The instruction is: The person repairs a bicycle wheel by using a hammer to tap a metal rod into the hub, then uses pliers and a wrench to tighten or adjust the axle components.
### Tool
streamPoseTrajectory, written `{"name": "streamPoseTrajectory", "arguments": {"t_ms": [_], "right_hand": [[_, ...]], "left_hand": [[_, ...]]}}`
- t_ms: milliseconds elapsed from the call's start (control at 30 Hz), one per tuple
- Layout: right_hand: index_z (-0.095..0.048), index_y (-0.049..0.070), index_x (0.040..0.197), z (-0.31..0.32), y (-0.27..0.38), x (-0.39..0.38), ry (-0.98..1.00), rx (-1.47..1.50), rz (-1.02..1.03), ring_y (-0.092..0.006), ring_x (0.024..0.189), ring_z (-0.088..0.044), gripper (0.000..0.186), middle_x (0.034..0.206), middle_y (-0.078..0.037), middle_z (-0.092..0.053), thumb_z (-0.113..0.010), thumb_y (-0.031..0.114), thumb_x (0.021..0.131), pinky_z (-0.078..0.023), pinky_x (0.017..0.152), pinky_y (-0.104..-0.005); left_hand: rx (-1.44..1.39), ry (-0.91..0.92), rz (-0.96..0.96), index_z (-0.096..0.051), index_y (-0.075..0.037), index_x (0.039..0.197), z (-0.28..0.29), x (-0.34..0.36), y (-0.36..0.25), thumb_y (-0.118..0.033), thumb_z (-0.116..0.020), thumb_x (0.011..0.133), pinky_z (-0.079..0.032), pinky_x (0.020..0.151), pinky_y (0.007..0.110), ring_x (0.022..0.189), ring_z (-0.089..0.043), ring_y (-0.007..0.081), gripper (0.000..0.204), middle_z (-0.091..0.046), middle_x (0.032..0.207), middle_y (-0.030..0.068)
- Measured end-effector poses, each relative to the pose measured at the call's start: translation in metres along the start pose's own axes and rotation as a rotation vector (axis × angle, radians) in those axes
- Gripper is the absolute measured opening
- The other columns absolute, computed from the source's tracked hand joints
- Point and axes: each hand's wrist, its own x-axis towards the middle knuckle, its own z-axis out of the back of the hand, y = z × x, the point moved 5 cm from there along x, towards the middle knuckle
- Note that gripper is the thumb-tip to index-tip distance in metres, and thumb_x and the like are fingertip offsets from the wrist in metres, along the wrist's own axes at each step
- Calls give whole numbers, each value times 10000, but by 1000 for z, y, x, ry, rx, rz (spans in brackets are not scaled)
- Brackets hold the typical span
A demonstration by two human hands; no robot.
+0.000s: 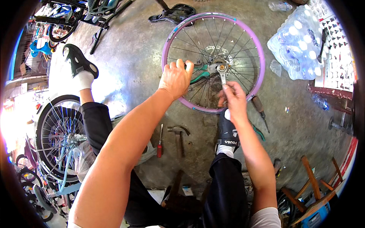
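R hand [235,100], nearer, had fingers clenched on wrench [224,79], long axis approx. 12–6 o'clock, head at 12 over wheel [261,57] hub [218,61]; L hand [175,80] curled at 9, near pliers [201,76], grip unclear.

left hand [175,79]: curled | left arm [123,138]: stretched forward | right hand [234,99]: closed, gripping | right arm [254,152]: bent

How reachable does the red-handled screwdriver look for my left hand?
Probably yes: the red-handled screwdriver lies uncovered on the floor, left of the claw hammer, though your left hand, seemingly gripping the green-handled pliers, would first need freeing.
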Motion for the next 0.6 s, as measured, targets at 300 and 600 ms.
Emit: {"name": "streamPoseTrajectory", "arguments": {"t_ms": [300, 600], "right_hand": [[-679, 41, 1143, 81, 87, 41, -11, -206, 75, -105, 703, -623, 204, 913, -40, -659, -743, 105, 960, -526, 612, -261], [-665, -10, 1267, -9, 143, 140, 101, -299, 247, -156, 800, -675, 419, 982, -72, -732, -776, 139, 891, -562, 739, -301]], "left_hand": [[-3, -34, -10, -497, -2, 1287, -4, 0, 4, -113, -689, 814, -531, 799, 484, 959, -658, 363, 522, -596, 1058, 185], [0, -1, -27, -502, -1, 1291, -1, 4, 5, -132, -709, 806, -535, 823, 482, 982, -657, 368, 543, -594, 1085, 195]]}}
